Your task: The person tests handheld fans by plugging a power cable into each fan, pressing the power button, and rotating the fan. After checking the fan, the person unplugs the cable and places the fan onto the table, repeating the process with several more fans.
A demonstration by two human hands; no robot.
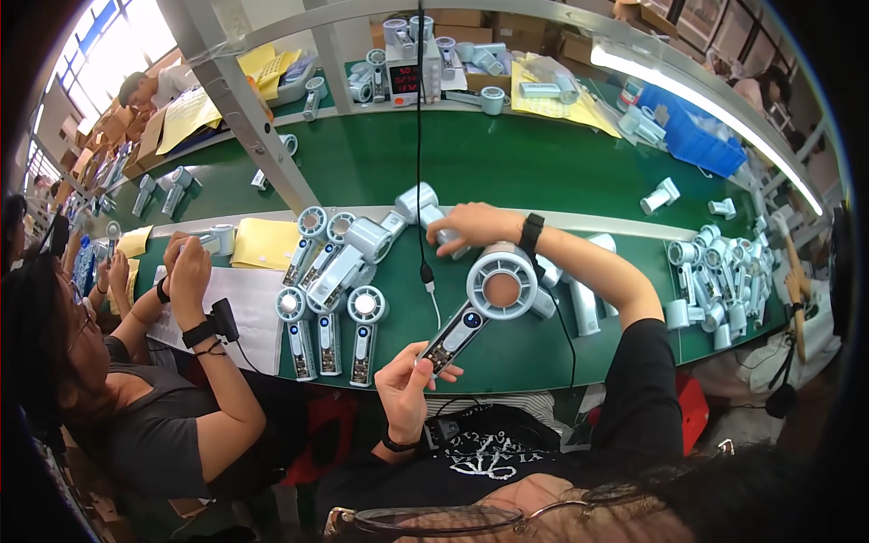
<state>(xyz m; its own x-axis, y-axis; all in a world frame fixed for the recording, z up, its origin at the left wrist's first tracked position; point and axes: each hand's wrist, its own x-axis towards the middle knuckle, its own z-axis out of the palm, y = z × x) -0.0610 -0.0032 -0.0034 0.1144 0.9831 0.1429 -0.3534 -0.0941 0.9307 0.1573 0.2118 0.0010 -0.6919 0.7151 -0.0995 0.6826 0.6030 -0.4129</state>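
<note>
My left hand grips the lower handle of a light-blue handheld fan, tilted with its round grille up and to the right. A small display is lit on this fan, and circuit parts show in its uncovered handle. Farther off, my right hand has its fingers round the handle of another light-blue fan at the bench's far edge; the fingertips are partly hidden. Left of my hands, several fans lie grouped, some with lit displays. Partly behind my right forearm lie more fan bodies.
A black cable hangs down to a white plug between my hands. Beyond runs a green belt, with a meter behind it. A co-worker's hands hold a fan at left. Heaped fans and a blue bin stand right.
</note>
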